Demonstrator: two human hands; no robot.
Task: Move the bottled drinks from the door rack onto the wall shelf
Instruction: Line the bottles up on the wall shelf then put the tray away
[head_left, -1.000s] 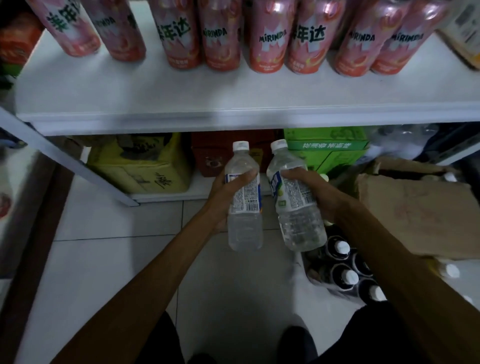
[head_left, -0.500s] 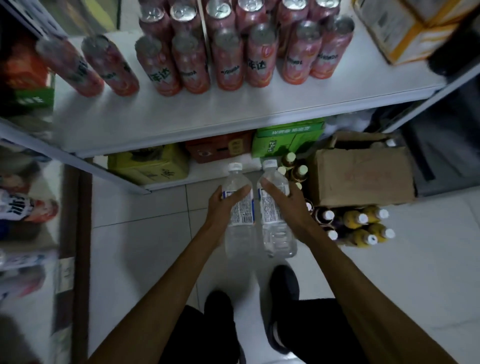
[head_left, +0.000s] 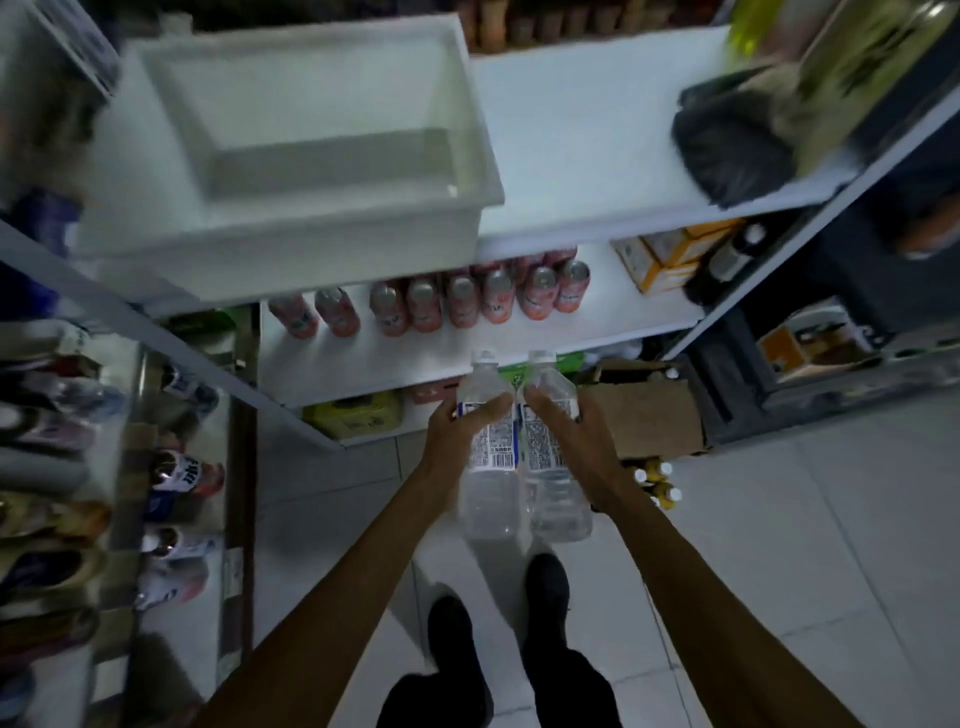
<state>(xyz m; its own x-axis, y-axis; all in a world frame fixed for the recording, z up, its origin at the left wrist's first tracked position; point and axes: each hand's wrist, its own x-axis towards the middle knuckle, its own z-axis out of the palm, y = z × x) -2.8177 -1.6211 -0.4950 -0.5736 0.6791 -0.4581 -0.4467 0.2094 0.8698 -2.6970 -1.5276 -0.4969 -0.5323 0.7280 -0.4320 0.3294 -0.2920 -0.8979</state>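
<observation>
I hold two clear bottled drinks with white caps upright and side by side over the floor. My left hand (head_left: 457, 431) grips the left bottle (head_left: 488, 493) around its label. My right hand (head_left: 571, 436) grips the right bottle (head_left: 558, 499) the same way. The white wall shelf (head_left: 582, 156) stands in front of me, its top board bare in the middle. A lower board (head_left: 374, 358) carries a row of pink cans (head_left: 462, 301). The door rack (head_left: 171, 467) with more drinks runs along the left edge, blurred.
A white plastic bin (head_left: 311, 130) sits on the top board at the left, a black bag (head_left: 732, 150) at the right. Yellow and green boxes lie under the shelf. A cardboard box (head_left: 649, 410) and capped bottles (head_left: 657, 483) stand on the tiled floor to my right.
My view has risen and pulled back, so the top board with the bin and bag now shows. Both hands still hold their bottles, now closer together and upright.
</observation>
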